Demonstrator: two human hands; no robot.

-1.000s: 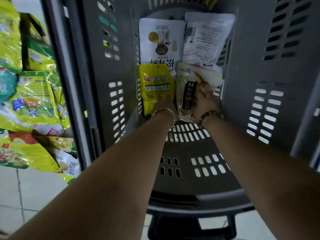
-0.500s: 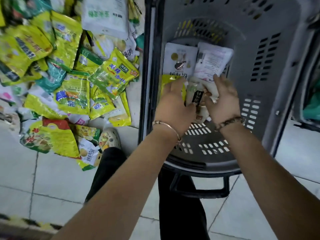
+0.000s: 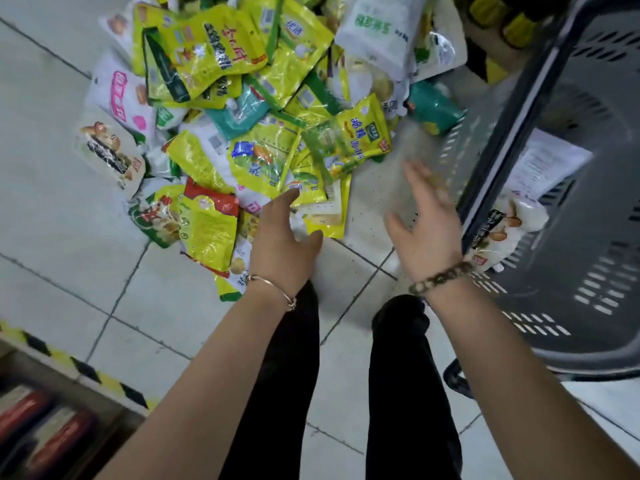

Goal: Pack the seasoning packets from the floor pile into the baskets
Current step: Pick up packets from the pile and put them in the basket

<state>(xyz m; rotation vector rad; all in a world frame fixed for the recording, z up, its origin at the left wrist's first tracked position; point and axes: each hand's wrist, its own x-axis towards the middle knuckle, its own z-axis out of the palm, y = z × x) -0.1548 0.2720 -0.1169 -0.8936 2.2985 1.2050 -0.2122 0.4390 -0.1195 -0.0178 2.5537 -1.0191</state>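
Observation:
A pile of seasoning packets (image 3: 263,98), mostly yellow and green with some white ones, covers the tiled floor ahead. A grey plastic basket (image 3: 568,306) stands at the right with a white mushroom-print packet (image 3: 509,226) and a white packet (image 3: 550,164) inside. My left hand (image 3: 282,242) stretches over the near edge of the pile, fingers straight, its fingertips at a small yellow-green packet (image 3: 306,188). My right hand (image 3: 427,223) hovers open and empty between the pile and the basket wall.
My legs in black trousers (image 3: 346,375) stand on the pale floor tiles. A shelf base with yellow-and-black hazard tape (image 3: 79,365) runs along the lower left. The basket's black handle (image 3: 457,379) lies by its near rim.
Both hands have left the basket and swung left to the floor pile. The packets they were arranging stay in the basket. The view has turned from the basket toward the pile.

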